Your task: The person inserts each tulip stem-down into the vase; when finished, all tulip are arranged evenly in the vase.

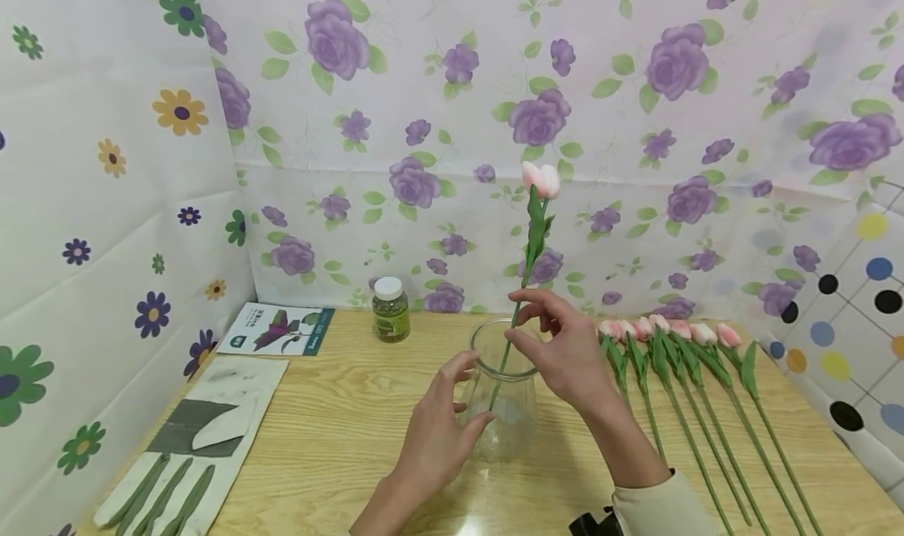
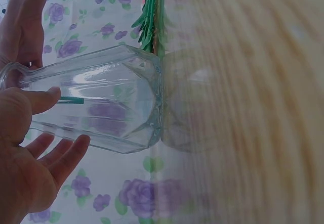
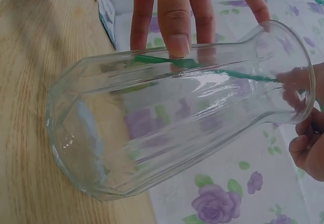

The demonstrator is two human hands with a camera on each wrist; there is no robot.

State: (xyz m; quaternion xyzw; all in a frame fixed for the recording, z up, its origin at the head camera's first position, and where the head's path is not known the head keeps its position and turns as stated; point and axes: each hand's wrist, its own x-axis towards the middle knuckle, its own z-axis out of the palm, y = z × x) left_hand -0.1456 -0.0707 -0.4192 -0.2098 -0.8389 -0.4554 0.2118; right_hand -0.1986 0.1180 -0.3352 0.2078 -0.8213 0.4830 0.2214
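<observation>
One tulip (image 1: 534, 226), pink and white up top, is going on here: it's standing at a slight tilt with the bottom of its stem inside a clear glass vase (image 1: 521, 430). Both wrist views show the stem's tip hanging short of the vase's base.

Right hand (image 1: 558, 348) has the stem in a narrow pinch, thumb against fingers, just above the vase rim. Left hand (image 1: 439, 426) is cupped pretty wide around the side of the vase, thumb and fingers on the glass.

Vase is upright on the wooden surface (image 1: 325, 434), well in from the left and right edges. More tulips (image 1: 695, 371) lie side by side along the right edge, heads toward the far edge. Over by the far edge, left of the vase, sits a jar with a white lid (image 1: 391, 312). Far left corner's got a booklet (image 1: 275, 330), and a white-and-grey glove (image 1: 247, 383) lies along the left edge. Behind it all hangs a purple-flowered sheet (image 1: 466, 112).
</observation>
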